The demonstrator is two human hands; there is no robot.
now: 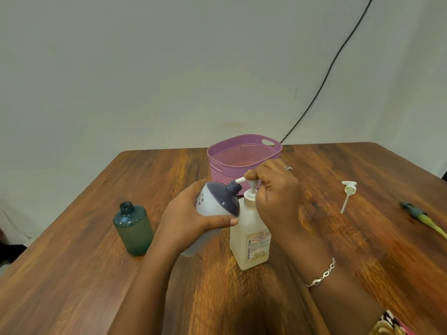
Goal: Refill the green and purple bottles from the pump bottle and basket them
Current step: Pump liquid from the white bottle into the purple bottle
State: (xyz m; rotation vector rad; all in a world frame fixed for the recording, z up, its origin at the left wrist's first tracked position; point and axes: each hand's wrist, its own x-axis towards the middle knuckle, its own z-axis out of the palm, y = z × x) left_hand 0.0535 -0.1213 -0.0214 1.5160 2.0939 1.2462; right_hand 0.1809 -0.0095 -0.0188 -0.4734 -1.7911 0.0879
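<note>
My left hand grips the purple-topped bottle, tilted so its open neck meets the pump's white nozzle. My right hand is curled over the pump head of the clear pump bottle, which stands on the table in front of me. The green bottle stands upright and uncapped to the left, apart from both hands. A purple basket sits behind the pump bottle and looks to hold nothing.
A white pump cap with its tube lies on the wooden table to the right. Farther right lies a green and yellow pump part. A black cable runs down the wall behind.
</note>
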